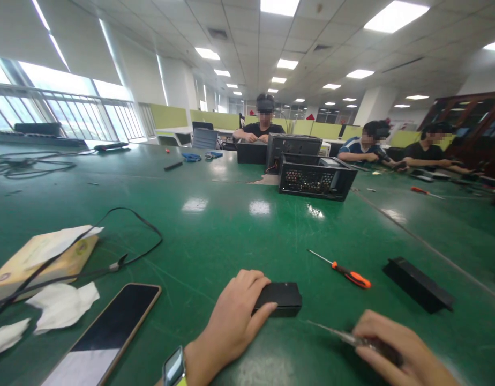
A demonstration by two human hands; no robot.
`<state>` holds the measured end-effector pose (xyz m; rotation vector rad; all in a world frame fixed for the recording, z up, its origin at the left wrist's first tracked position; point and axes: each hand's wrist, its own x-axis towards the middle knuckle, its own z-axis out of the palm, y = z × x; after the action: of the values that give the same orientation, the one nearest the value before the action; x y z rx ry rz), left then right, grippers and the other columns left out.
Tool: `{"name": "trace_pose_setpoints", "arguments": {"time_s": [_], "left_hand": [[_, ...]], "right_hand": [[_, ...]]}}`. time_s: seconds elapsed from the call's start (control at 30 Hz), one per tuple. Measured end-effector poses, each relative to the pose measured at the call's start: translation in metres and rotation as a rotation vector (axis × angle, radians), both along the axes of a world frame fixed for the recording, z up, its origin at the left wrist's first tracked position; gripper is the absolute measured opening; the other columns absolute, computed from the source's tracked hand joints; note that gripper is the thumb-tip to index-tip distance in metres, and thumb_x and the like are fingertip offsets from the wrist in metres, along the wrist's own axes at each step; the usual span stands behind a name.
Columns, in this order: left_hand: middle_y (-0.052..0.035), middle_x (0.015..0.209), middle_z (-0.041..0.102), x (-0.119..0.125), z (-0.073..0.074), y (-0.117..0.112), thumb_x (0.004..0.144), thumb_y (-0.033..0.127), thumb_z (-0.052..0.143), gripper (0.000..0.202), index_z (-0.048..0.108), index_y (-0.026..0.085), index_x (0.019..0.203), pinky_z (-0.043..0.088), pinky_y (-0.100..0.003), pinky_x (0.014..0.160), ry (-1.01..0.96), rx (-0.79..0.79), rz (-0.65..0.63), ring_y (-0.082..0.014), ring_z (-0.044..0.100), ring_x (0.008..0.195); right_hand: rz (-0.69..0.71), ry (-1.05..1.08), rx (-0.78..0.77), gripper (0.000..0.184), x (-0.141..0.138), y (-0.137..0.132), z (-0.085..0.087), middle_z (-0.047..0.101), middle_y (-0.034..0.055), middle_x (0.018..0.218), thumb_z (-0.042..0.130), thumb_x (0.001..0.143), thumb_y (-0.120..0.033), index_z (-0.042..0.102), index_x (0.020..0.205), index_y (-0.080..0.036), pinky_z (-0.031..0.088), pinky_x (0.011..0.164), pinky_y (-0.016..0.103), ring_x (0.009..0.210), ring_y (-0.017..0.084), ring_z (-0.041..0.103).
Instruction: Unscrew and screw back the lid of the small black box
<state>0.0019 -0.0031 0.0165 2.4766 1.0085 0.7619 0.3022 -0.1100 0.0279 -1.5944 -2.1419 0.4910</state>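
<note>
A person's left hand (pixel 239 306) clamps the left end of a small, black, matte rectangular case (pixel 288 296), fingers over its top and thumb along the near side, as it lies flat on a glossy green tabletop (pixel 219 230) directly ahead of the wearer. The right hand (pixel 386 346), well apart from the left, is curled around a slender, pointed metal tool with a dark handle (pixel 346 336); blur hides the tool's exact kind. Its tip points toward the case without touching it.

The case looks stiff and fairly light, likely metal or hard plastic, though its material cannot be told for certain. Its straight sides should bear a firm squeeze, and the smooth tabletop beneath probably lets it slide if pushed from one side. The best hold appears to be across its narrow width, thumb near and fingers far, leaving the bare right end free. The tool seems rigid and is best gripped by its handle, clear of the thin point.

To the right lie an orange-and-black-handled screwdriver with a thin metal shaft (pixel 352 274) and a long, black, angular part (pixel 418 284), both apart from the hands.
</note>
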Motion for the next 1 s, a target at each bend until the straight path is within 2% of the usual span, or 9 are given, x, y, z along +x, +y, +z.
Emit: {"name": "trace_pose_setpoints", "arguments": {"time_s": [0.07,0.17,0.37,0.63,0.77,0.87,1.0], "left_hand": [[-0.0099,0.117,0.059,0.0,0.001,0.0,0.097,0.034,0.053,0.026,0.055,0.02,0.119,0.048,-0.044,0.091,-0.011,0.002,-0.007,-0.0266,0.055,0.104],[-0.0095,0.117,0.059,-0.001,0.001,0.0,0.097,0.034,0.053,0.025,0.055,0.021,0.118,0.049,-0.043,0.091,-0.021,-0.001,-0.014,-0.0261,0.055,0.104],[-0.0091,0.117,0.059,-0.001,0.0,0.0,0.097,0.034,0.053,0.026,0.055,0.021,0.12,0.05,-0.041,0.092,-0.035,-0.018,-0.011,-0.0254,0.055,0.105],[-0.0082,0.116,0.059,-0.002,0.0,0.001,0.095,0.032,0.057,0.027,0.056,0.021,0.119,0.05,-0.04,0.092,-0.037,-0.037,-0.01,-0.0249,0.056,0.106],[-0.0079,0.115,0.06,-0.003,0.0,0.001,0.092,0.03,0.061,0.027,0.057,0.021,0.117,0.05,-0.039,0.091,-0.073,-0.069,-0.015,-0.0244,0.057,0.105],[-0.0085,0.115,0.06,-0.003,-0.002,0.0,0.093,0.03,0.059,0.026,0.056,0.022,0.118,0.05,-0.039,0.092,-0.101,-0.087,-0.016,-0.0247,0.056,0.106],[-0.0086,0.117,0.059,-0.002,-0.002,0.0,0.094,0.03,0.058,0.026,0.055,0.022,0.119,0.049,-0.04,0.093,-0.081,-0.103,-0.025,-0.025,0.055,0.107]], "right_hand": [[0.007,0.012,-0.053,0.029,-0.002,0.015,0.017,0.067,0.0048,0.083,0.047,0.097,-0.042,0.067,0.087,-0.024,0.05,0.069,0.03,0.077,0.02,0.063],[0.053,0.01,-0.089,0.032,-0.006,0.035,0.028,0.063,0.0039,0.081,0.044,0.098,-0.043,0.065,0.086,-0.022,0.046,0.068,0.032,0.074,0.019,0.059],[0.066,0.089,-0.124,0.029,-0.003,0.041,0.026,0.064,0.0049,0.088,0.049,0.096,-0.044,0.069,0.092,-0.024,0.046,0.074,0.034,0.083,0.021,0.06],[0.02,0.142,-0.084,0.032,-0.011,0.046,0.01,0.062,0.0047,0.085,0.047,0.097,-0.044,0.068,0.092,-0.022,0.046,0.071,0.034,0.08,0.02,0.06],[0.066,0.116,-0.034,0.027,-0.008,0.054,0.02,0.065,0.006,0.089,0.049,0.097,-0.039,0.069,0.096,-0.022,0.047,0.074,0.035,0.082,0.02,0.06],[0.14,0.096,-0.068,0.022,0.003,0.056,0.031,0.065,0.0054,0.088,0.053,0.095,-0.037,0.07,0.093,-0.022,0.047,0.075,0.035,0.082,0.02,0.06],[0.125,0.075,-0.098,0.025,0.008,0.053,0.027,0.065,0.0055,0.089,0.051,0.096,-0.039,0.069,0.093,-0.023,0.047,0.076,0.036,0.084,0.02,0.06]]}}
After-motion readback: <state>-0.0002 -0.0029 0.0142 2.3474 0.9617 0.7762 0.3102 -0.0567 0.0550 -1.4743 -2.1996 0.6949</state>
